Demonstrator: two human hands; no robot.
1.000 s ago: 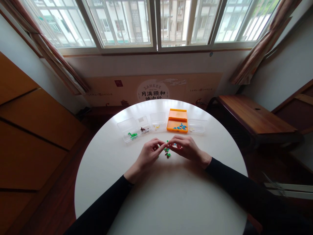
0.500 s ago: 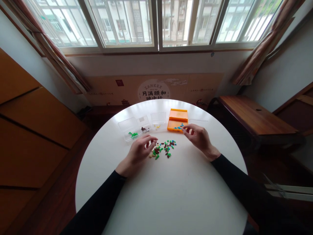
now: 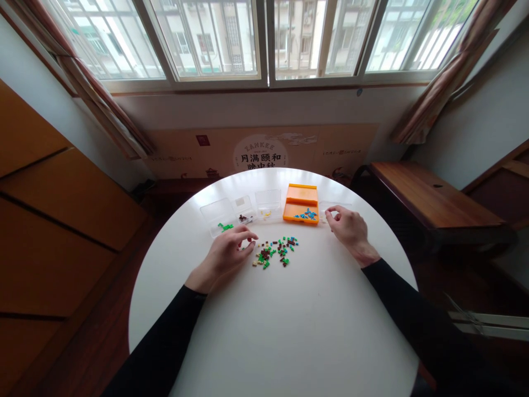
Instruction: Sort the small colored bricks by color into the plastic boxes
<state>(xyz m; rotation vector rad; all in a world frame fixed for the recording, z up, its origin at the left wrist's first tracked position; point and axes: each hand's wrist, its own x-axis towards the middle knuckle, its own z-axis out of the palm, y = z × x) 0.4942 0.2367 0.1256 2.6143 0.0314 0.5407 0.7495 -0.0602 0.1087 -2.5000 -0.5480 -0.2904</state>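
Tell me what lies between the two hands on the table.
In the head view, a loose pile of small coloured bricks lies between the left hand and right hand.

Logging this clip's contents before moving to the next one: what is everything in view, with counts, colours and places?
Round white table: one, centre.
Pile of small plastic bricks: many; green, brown, yellow, blue; table middle, between the hands.
Clear plastic boxes: four or so, in a row at the far edge, holding a few green, brown and yellow pieces.
Orange plastic tray: one, in that row, blue pieces inside.
Wooden bench: one, brown, right.
Windows: top, curtains at both sides.
Left hand: beside the pile, fingers curled.
Right hand: at the rightmost clear box.
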